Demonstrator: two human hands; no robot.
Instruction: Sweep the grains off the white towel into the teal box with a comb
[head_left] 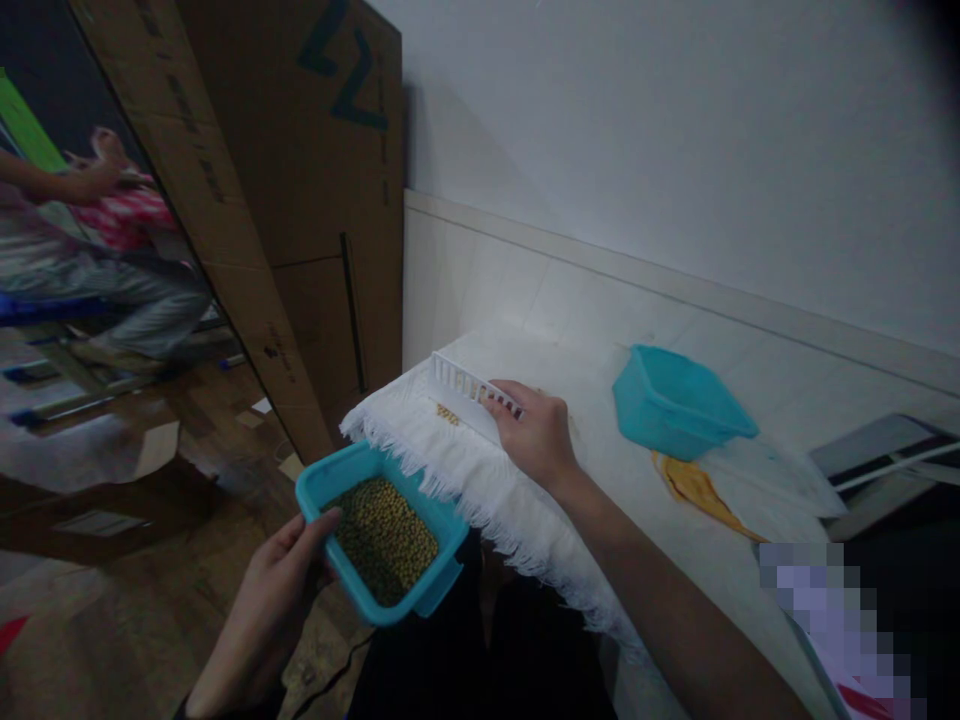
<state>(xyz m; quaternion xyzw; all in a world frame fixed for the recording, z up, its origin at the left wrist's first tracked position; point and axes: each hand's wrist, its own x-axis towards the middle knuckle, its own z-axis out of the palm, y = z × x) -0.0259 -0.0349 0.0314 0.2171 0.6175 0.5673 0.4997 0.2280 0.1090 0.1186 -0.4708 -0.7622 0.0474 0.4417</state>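
My left hand (279, 580) grips the left rim of a blue plastic container (352, 462), thumb over the edge. Inside lie many small yellowish and green beans (386, 535). The container is held just below the fringed edge of a white tablecloth (465, 470). My right hand (536, 430) is closed around a white slotted plastic piece (456, 383), which stands on its long edge on the cloth. A small group of yellowish beans (448, 413) lies right in front of this piece, on the side of the container.
A second blue container (682, 400) stands farther right on the table, with a yellow-orange cloth or bag (697, 485) in front. A tall cardboard box (300, 200) rises at the left. Beyond it a seated person (97, 260) is at work. Another carton (112, 500) sits on the floor.
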